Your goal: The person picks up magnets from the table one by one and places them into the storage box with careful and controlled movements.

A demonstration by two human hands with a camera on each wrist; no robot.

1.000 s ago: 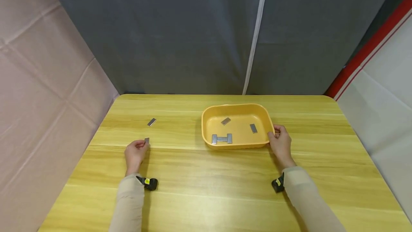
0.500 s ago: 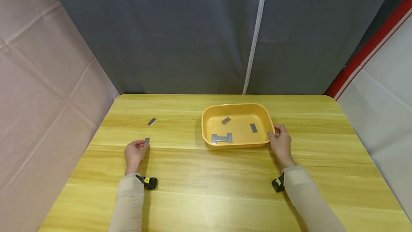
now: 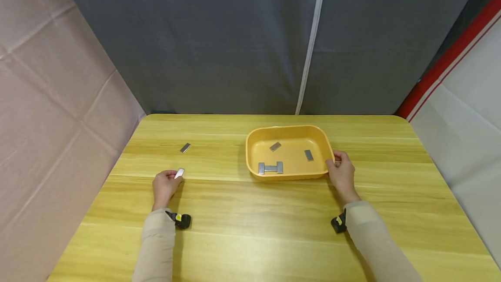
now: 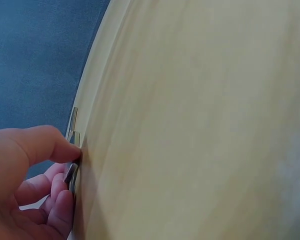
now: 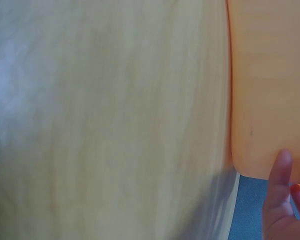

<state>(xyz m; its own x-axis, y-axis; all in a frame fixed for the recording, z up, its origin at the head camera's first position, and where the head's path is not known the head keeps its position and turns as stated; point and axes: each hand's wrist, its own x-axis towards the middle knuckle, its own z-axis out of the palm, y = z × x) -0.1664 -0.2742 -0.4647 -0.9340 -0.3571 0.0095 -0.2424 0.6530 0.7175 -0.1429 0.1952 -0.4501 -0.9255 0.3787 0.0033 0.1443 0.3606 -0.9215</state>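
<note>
In the head view my left hand [image 3: 164, 187], low over the left of the table, pinches a small flat rectangular metal piece [image 3: 179, 173] between thumb and fingers. Its face looks bright and silvery. In the left wrist view, dark metal edges [image 4: 70, 172] show by the fingertips; how many pieces are there I cannot tell. Just beyond lies another metal piece [image 3: 185, 147], flat on the wood. My right hand [image 3: 342, 176] grips the right end of a yellow plastic tub [image 3: 291, 177], thumb [image 5: 280, 172] against its outer wall in the right wrist view, other fingers mostly hidden.
Several metal pieces lie in the tub: a tilted one [image 3: 275, 146] at the back, one [image 3: 308, 155] at the right, and an H-shaped group [image 3: 270, 169] in front. A grey curtain [image 3: 219, 47] stands behind the wooden table [image 3: 250, 229].
The metal piece in my left hand has tilted to the right, and its face has turned from grey to bright. My right hand and the tub have stayed in place.
</note>
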